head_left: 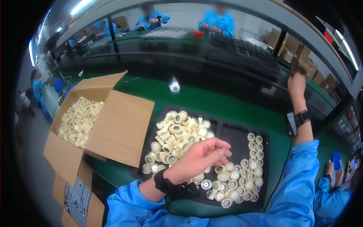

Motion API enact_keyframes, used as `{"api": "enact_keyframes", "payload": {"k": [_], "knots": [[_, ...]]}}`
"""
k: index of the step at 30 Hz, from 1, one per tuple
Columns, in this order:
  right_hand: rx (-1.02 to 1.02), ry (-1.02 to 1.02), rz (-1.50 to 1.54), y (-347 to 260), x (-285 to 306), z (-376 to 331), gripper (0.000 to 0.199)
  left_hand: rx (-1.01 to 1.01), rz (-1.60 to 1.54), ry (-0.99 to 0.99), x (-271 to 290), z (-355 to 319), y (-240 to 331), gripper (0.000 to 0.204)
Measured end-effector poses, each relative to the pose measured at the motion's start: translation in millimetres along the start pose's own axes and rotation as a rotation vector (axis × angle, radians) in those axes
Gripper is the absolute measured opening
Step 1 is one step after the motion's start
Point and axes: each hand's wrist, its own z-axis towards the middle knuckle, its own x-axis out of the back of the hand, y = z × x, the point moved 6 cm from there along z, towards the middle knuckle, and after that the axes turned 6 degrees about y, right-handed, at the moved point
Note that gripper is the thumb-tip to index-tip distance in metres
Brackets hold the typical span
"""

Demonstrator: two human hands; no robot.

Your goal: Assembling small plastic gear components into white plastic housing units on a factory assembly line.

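Note:
My left hand (207, 154) hovers over a black tray (237, 142), palm turned inward, its fingers loosely curled with the thumb against them. Whatever lies between them, if anything, is too small to make out. Beneath and left of it, cream plastic gears (176, 130) are heaped in the tray. More gears (242, 178) stand close together on the tray's right side, some in columns with round metal centres facing up. My right hand (297, 84) is stretched far forward and right, beyond the tray, near the dark shelf. Its fingertips are smeared and dark, so their grip does not show.
Left of the tray stands an open cardboard box (123, 126) full of gears. Below it, a smaller carton (96, 210) holds small metal parts. A small clear bag (174, 85) lies on the green table (211, 98). A cable runs along the right. Several people work nearby.

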Motion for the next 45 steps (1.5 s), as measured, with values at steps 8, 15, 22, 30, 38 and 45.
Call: {"api": "enact_keyframes", "payload": {"k": [8, 15, 22, 30, 38, 45], "knots": [[0.122, -1.09, -0.065, -36, -170, -158, 0.048, 0.067, 0.012, -0.013, 12, 3, -33, 0.023], [0.432, -0.982, 0.449, -266, -157, -95, 0.055, 0.045, -0.059, 0.051, 19, 7, -31, 0.023], [0.585, -0.876, 0.444, -351, -185, -155, 0.039, -0.007, -0.162, 0.091, 21, 16, -40, 0.019], [0.243, -0.798, 0.914, -284, -116, -97, 0.033, -0.061, -0.16, 0.175, 24, 16, -38, 0.029], [0.467, -0.591, 0.84, -266, 130, -133, 0.038, -0.232, -0.463, 0.083, 18, -2, -17, 0.061], [0.592, -0.58, 0.535, -235, 162, -180, 0.072, -0.312, -0.502, -0.007, -18, 12, -18, 0.047]]}}
